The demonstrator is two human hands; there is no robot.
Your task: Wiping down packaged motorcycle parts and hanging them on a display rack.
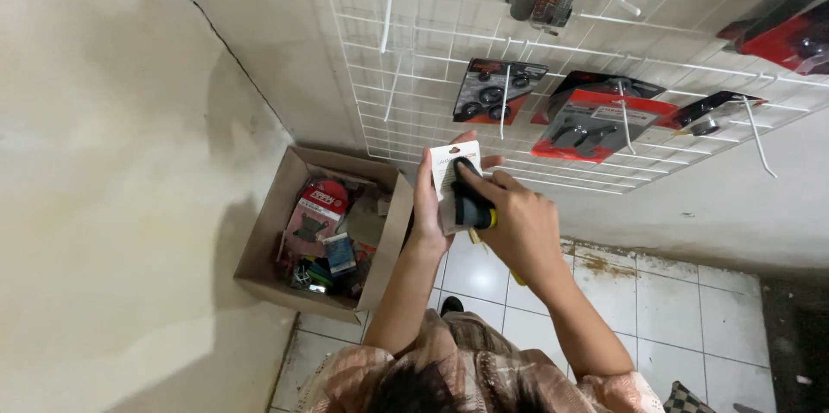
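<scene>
My left hand (426,206) holds a small white carded package (451,163) upright in front of the wire grid. My right hand (522,227) grips a black object with a yellow end (473,210) and presses it against the face of the card, with the forefinger stretched along its top. Both hands meet just below the lowest rows of the white wire grid panel (414,76) on the wall. What lies under the black object on the card is hidden.
Red-and-black blister packs (596,124) and a dark pack of round parts (496,89) hang from hooks on the grid, beside bare white hooks (389,7). An open cardboard box (281,206) with several packaged parts sits at left against the wall. White floor tiles (673,309) lie below.
</scene>
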